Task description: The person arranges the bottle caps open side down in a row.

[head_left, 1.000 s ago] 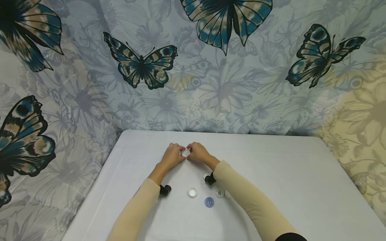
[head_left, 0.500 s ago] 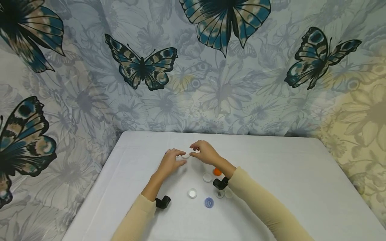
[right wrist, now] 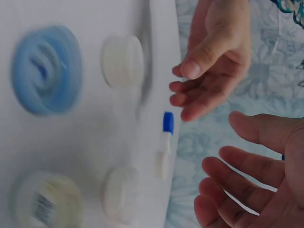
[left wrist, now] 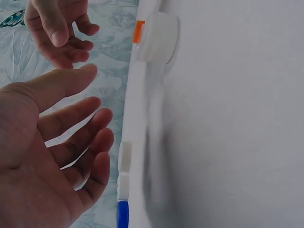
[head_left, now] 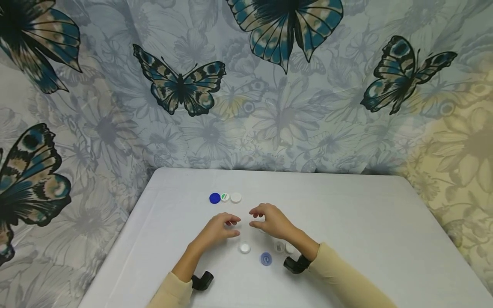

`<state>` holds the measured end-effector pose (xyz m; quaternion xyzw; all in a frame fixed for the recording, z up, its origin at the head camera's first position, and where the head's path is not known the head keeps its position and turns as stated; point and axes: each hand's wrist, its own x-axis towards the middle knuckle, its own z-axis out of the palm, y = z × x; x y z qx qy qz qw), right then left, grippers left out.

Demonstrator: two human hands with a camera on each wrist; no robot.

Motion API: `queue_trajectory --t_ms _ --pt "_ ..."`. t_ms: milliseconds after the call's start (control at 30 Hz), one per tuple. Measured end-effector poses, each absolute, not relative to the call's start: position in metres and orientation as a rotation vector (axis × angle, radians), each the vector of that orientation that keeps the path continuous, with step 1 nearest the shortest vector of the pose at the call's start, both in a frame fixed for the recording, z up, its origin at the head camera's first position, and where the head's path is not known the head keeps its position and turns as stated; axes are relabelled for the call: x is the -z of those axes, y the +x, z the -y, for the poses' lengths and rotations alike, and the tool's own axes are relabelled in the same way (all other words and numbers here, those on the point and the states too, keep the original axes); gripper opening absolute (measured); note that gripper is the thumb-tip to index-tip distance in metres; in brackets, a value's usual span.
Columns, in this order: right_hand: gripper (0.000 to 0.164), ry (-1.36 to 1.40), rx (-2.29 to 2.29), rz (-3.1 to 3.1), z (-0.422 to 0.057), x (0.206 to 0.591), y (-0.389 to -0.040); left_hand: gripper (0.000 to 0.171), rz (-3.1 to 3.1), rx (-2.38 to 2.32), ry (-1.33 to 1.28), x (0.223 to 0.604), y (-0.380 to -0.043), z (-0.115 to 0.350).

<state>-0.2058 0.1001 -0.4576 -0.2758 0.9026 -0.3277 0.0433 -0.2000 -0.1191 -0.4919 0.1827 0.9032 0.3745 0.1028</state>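
Observation:
Both hands hover over the white table, palms facing each other, fingers loosely bent and holding nothing. My left hand [head_left: 217,228] is on the left; my right hand [head_left: 272,220] is just across from it, above some of the caps. Beyond them a row of small round caps lies side by side: a dark blue cap [head_left: 215,198], a white cap with a green mark [head_left: 225,197] and a plain white cap [head_left: 236,197]. Nearer than the hands lie a white cap [head_left: 244,248] and a light blue lid [head_left: 266,259]. An orange cap [left wrist: 138,32] shows in the left wrist view; the right hand hides it from the head view.
A lid with a printed label [right wrist: 43,209] lies by another white cap [head_left: 289,248], close under the right wrist. Black wrist cameras stick out from both sleeves. A butterfly-patterned cloth [head_left: 285,128] hangs behind the table's far edge [head_left: 269,172].
Both hands have let go of the plain white cap, leaving it at the right end of the row. They have since drawn back toward the body and moved a little apart.

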Motion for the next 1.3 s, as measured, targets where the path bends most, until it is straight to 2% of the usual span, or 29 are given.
queue_trajectory --t_ms 533,1000,1300 --pt "0.031 -0.834 0.874 -2.8 -0.091 0.495 -0.166 0.036 -2.567 -1.058 0.571 0.504 -0.177 0.112" --pt "0.02 -0.809 0.835 -2.853 -0.081 0.504 -0.16 0.027 -2.586 -1.083 0.576 0.507 -0.171 0.106" --pt "0.021 -0.762 0.885 -2.832 -0.079 0.506 -0.161 0.026 -2.607 -1.077 0.601 0.508 -0.17 0.105"
